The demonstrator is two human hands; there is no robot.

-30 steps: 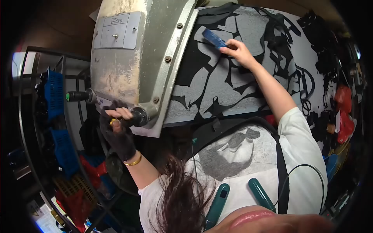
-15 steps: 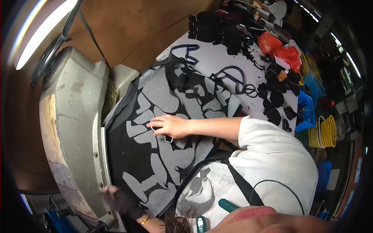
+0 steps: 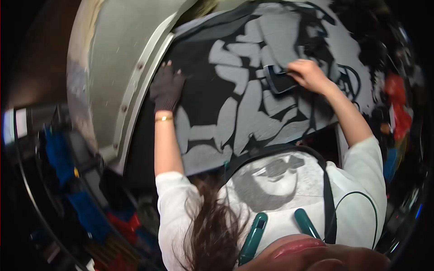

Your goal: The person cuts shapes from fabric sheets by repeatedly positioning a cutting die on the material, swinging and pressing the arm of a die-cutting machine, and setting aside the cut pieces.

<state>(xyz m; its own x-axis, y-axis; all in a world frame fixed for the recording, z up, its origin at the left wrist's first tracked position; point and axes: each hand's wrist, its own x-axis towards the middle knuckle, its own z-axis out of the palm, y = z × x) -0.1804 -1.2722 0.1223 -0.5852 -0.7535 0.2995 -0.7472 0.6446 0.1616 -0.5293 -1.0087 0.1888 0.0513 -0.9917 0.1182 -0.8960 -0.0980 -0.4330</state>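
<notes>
Dark curved frame (image 3: 271,81) is showing over the right-hand part of the black-and-grey sheet (image 3: 251,117), though whether it is touching that sheet is hard to tell. On the same part of the sheet, the bare right hand (image 3: 309,77) is closing thumb and fingers on the frame's upper right edge. Towards the sheet's left edge, the gloved left hand (image 3: 167,88) is spreading its fingers palm down, apparently gripping nothing. Left of the sheet, a pale metal machine (image 3: 124,54) is standing just beside that hand; well right of the sheet, a blurred red bag (image 3: 395,88) is lying.
</notes>
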